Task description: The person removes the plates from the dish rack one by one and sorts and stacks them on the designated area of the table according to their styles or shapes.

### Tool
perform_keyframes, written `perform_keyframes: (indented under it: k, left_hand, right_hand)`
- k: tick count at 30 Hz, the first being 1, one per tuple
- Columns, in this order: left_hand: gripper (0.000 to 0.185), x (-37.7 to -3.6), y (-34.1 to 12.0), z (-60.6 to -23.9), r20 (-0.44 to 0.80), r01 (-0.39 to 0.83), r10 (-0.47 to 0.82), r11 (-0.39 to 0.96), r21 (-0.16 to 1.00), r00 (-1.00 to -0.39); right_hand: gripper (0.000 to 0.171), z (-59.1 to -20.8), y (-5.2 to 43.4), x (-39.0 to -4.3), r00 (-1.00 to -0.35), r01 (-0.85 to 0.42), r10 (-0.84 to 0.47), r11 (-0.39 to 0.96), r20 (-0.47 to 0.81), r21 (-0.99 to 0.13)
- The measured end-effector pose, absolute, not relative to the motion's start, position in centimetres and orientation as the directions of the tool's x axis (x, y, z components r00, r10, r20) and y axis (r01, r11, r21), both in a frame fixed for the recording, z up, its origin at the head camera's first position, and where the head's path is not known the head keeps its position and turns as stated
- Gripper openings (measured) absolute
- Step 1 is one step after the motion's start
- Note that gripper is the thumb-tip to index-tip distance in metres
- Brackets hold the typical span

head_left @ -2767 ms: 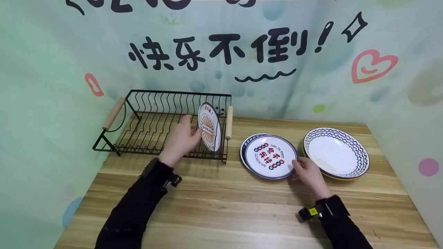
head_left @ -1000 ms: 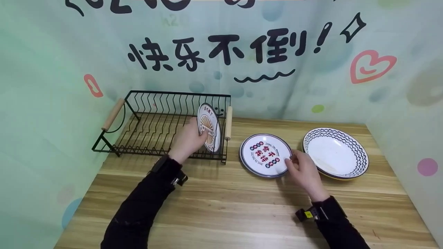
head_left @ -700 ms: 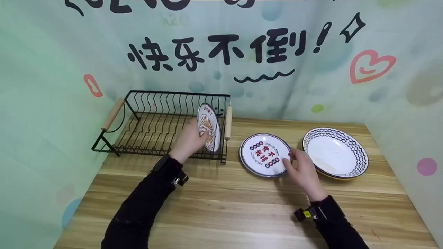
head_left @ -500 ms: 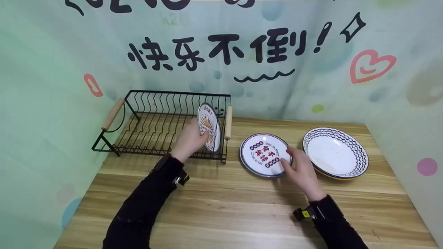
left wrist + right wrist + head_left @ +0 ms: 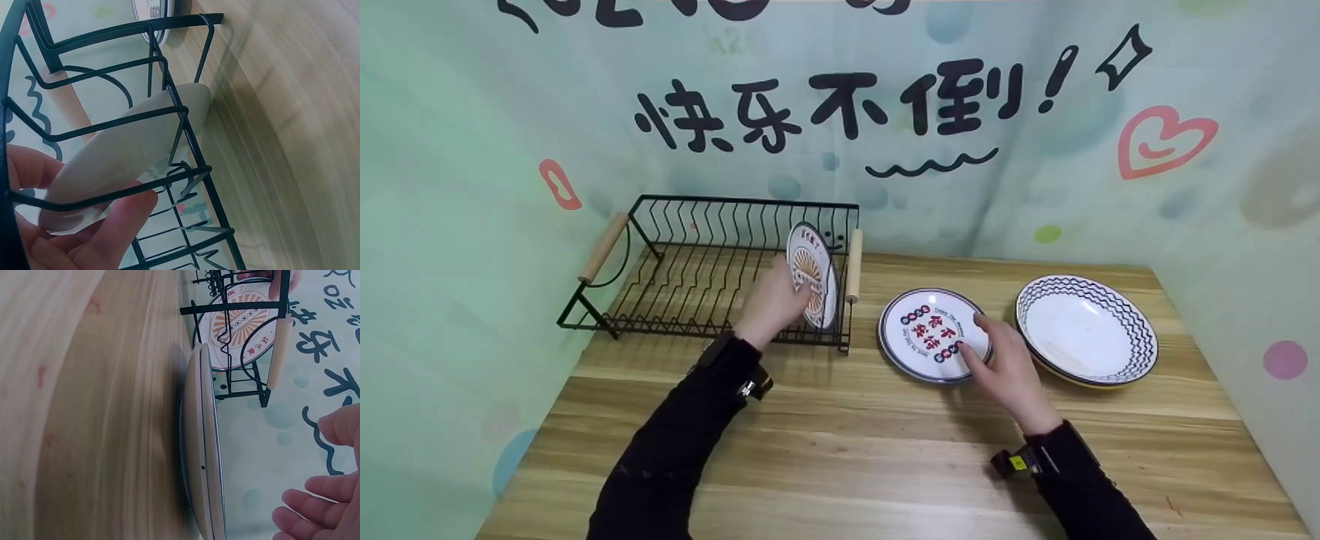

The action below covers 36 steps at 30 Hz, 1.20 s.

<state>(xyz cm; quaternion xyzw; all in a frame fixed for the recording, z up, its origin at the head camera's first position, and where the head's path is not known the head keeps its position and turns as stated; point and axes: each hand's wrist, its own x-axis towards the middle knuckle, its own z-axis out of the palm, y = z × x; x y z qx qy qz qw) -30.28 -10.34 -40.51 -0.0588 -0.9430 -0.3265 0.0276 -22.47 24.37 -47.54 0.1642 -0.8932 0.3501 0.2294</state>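
Observation:
A white plate with an orange sunburst print [image 5: 810, 277] stands on edge near the right end of the black wire dish rack [image 5: 697, 326]. My left hand [image 5: 775, 300] pinches it, thumb across its printed face and fingers behind the rim. Seen from the left wrist, the plate's pale surface [image 5: 124, 146] lies between thumb and fingers among the wires. Right of the rack, stacked plates lie flat, the top plate [image 5: 919, 330] bearing red characters. Over their right edge hovers my right hand [image 5: 1009, 367], fingers spread and holding nothing; the right wrist view shows a gap between fingers and stack [image 5: 205, 455].
A deep white bowl with a black wavy rim pattern [image 5: 1087, 330] sits right of the plates, with a yellow edge beneath it. The rack has wooden handles [image 5: 855, 266] at both ends. A printed cloth backdrop [image 5: 937, 210] borders the wooden table [image 5: 840, 465].
My left hand has closed on the plate in the rack. My right hand has let go of the top plate, now squarely over the one below, and has shifted left above it.

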Motion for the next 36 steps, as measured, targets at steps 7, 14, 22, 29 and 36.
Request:
perform_keyframes:
  k: [7,14,22,29,36]
  left_hand:
    - [0.064,-30.5,-10.2,-40.7,0.12,0.137,0.081,0.779,0.611,-0.99]
    - [0.056,-30.5,-10.0,-40.6,0.123,0.132,0.07,0.774,0.619,-0.99]
    - [0.044,-30.2,-9.9,-40.7,0.157,0.157,0.071,0.751,0.641,-0.985]
    - [0.048,-30.4,-9.5,-40.8,0.162,0.14,0.046,0.754,0.641,-0.986]
    - [0.05,-30.4,-9.4,-40.6,0.138,0.112,0.029,0.76,0.64,-0.99]
  right_hand:
    - [0.049,-47.5,24.0,-22.6,-0.82,-0.487,-0.154,0.694,0.551,-0.531]
    - [0.049,-47.1,23.4,-22.6,-0.823,-0.487,-0.162,0.695,0.544,-0.529]
    - [0.055,-46.8,22.8,-22.5,-0.835,-0.476,-0.159,0.689,0.527,-0.547]
    - [0.057,-46.5,22.4,-22.4,-0.835,-0.486,-0.173,0.678,0.522,-0.551]
    - [0.057,-46.5,22.1,-22.4,-0.838,-0.485,-0.175,0.673,0.516,-0.559]
